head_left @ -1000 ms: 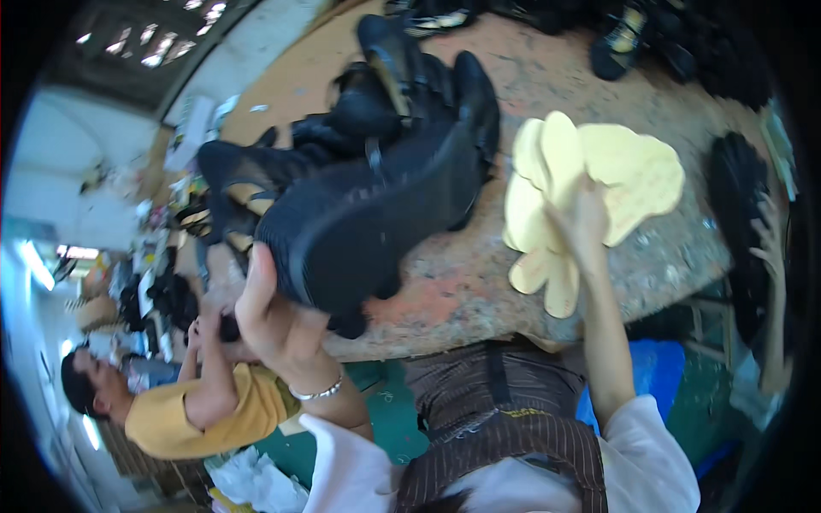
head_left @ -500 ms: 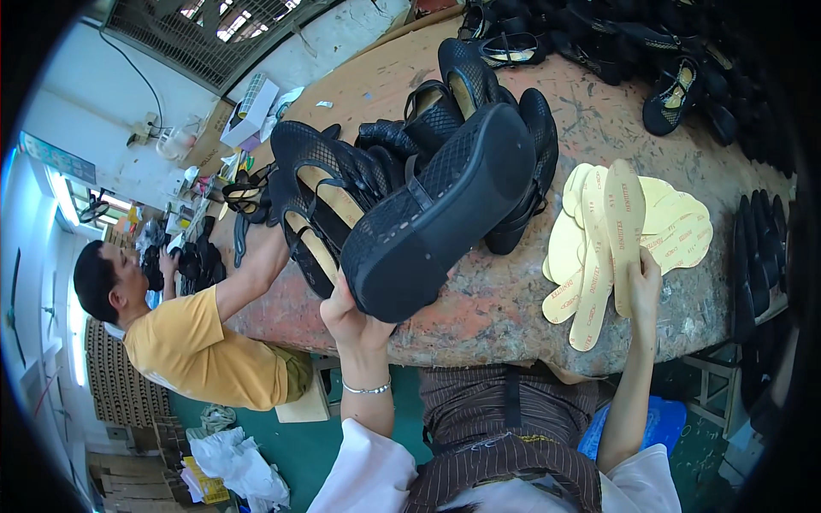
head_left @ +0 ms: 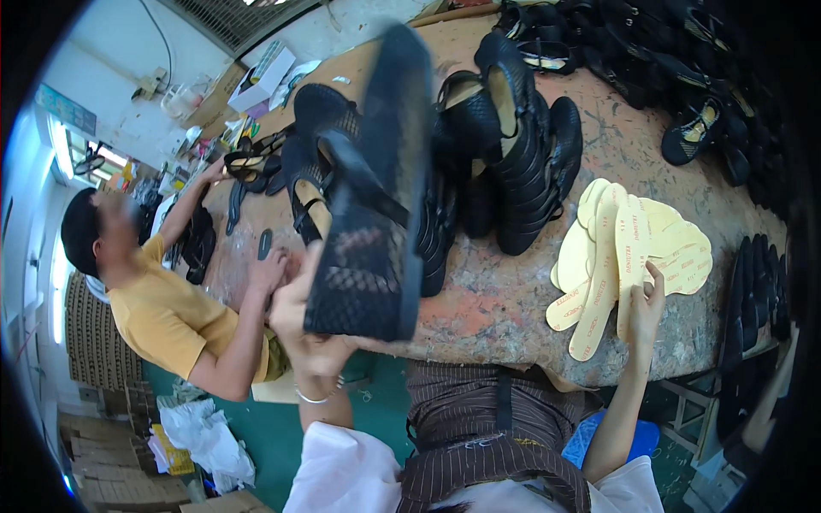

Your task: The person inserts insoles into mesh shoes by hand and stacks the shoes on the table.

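My left hand is closed around the heel of a black mesh shoe, raised above the near edge of the table. The shoe is on edge with its toe up and blurs with motion. My right hand pinches the lower end of a pale yellow insole with red print, its index finger lifted. That insole lies on a fanned pile of similar insoles. Several black strappy shoes stand bunched just beyond the raised shoe, which hides part of them.
A worn, stained table carries a large heap of black shoes at the far right. More dark shoes stand in a row on the right. On the left, a co-worker in a yellow shirt reaches over the table, one hand close to my left hand.
The shoe in my left hand has swung left and turned from sole-facing to upright on edge. My right hand stays at the insole. The co-worker's arms have moved over the table.
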The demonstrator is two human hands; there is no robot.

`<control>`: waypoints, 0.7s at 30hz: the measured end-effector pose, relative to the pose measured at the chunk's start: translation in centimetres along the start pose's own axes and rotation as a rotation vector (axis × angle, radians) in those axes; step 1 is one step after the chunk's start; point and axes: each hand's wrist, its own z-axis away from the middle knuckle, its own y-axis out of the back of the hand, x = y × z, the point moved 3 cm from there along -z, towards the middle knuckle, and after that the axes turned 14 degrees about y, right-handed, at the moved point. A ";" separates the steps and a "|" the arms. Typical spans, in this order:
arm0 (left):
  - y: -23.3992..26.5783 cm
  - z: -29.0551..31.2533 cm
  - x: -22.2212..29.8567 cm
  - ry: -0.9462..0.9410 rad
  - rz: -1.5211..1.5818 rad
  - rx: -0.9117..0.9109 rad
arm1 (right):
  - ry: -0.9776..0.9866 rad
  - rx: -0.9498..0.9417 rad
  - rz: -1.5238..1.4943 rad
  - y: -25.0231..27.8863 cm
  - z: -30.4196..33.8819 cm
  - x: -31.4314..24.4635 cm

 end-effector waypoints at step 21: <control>1.8 0.0 -8.8 0.666 -1.074 0.261 | -0.044 -0.032 -0.113 -0.8 -0.3 -4.5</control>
